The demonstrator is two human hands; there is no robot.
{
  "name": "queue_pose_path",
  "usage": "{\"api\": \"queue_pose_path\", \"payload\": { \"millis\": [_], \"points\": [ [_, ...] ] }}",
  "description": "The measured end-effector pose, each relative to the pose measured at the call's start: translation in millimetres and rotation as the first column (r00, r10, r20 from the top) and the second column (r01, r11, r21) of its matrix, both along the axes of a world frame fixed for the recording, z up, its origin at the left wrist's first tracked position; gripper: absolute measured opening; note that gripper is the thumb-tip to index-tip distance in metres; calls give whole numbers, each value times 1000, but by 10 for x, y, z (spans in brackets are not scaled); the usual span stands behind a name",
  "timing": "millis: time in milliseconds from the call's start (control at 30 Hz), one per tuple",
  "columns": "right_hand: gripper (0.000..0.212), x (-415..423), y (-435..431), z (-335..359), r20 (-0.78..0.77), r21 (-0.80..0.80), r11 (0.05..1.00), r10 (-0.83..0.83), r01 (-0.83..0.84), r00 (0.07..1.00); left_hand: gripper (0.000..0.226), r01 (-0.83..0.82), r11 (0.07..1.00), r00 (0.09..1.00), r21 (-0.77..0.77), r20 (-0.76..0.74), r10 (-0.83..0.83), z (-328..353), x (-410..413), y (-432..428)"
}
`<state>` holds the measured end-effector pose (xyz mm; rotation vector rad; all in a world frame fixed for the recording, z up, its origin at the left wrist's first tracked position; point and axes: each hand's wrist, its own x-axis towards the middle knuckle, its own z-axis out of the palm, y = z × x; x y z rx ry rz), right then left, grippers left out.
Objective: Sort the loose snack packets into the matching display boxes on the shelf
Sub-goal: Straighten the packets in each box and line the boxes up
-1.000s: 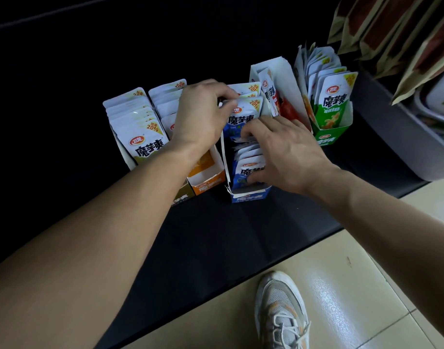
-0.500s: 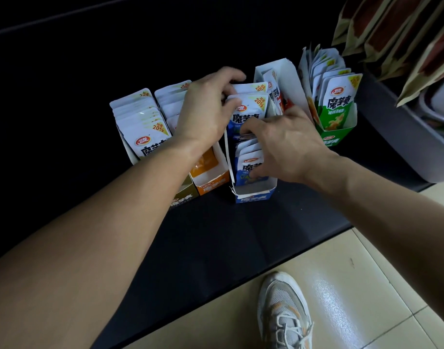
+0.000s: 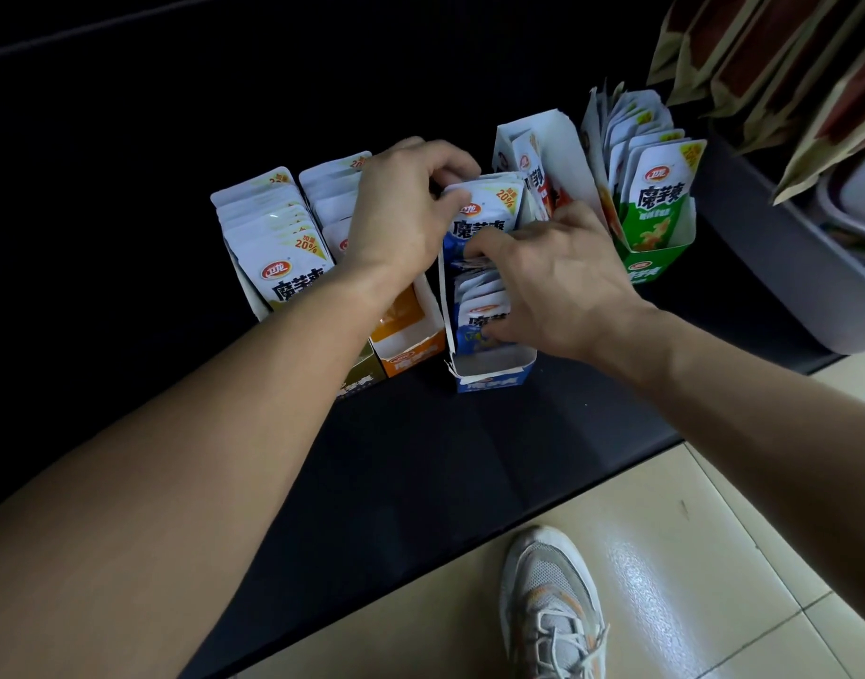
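The black shelf (image 3: 420, 458) crosses the middle of the frame and carries a row of five narrow display boxes. The blue display box (image 3: 494, 377) stands at the centre, with a low front wall. Inside it, the blue packets (image 3: 484, 223) are white at the top, with a red logo, black characters and a yellow "20%" corner, and blue below. The back ones stand upright and the front ones lean lower. The left grip (image 3: 401, 213) pinches the top edge of the upright packets. The right grip (image 3: 563, 281), just right of centre, holds the front packets between fingers and thumb.
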<state>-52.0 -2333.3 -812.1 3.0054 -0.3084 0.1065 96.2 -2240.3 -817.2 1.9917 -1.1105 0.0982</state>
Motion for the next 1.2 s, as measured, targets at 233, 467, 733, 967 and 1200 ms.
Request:
{"api": "queue_pose_path", "payload": {
  "millis": [233,467,733,967,1200],
  "points": [
    [77,123,-25,67,29,0,1000,13,-13,1000,17,41,999,991,34,-130,-36,41,87,4],
    [113,152,-64,67,89,-36,999,-4,7,996,21,105,994,945,33,-314,-89,98,203,30],
    [143,328,-160,176,-67,62,997,-42,46,997,25,1,1000,931,-20,-365,-8,136,79,190],
    [134,328,-214,218,-106,149,989,-11,27,994,30,-140,986,921,91,-353,164,41,-422,501],
    [122,163,-188,173,69,232,973,6,-22,998,59,-89,941,923,327,-329,202,-245,-662,549]
  ]
}}
